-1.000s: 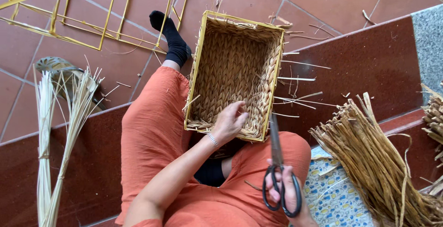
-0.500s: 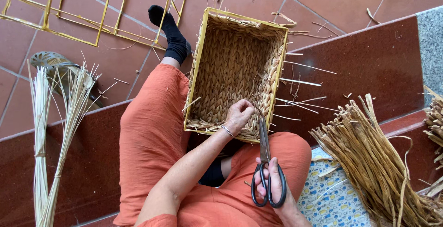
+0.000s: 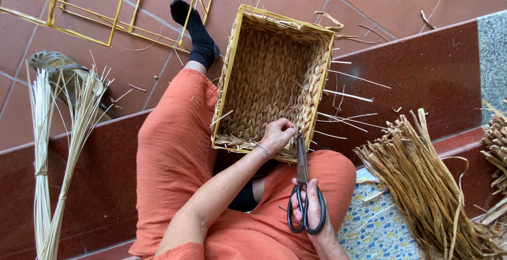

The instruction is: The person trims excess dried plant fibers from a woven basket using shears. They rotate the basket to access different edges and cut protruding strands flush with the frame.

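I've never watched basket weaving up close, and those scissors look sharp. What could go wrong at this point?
The scissors in the right hand point their blades right at the left hand, which pinches the rim of the woven basket; a slip could nick a finger. A careless snip might also cut a woven strand instead of a loose end. The basket rests tilted on the lap and could slide.

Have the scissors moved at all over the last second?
Yes. The scissors in the right hand have swung toward the basket; their tips now reach its near rim beside the left hand.
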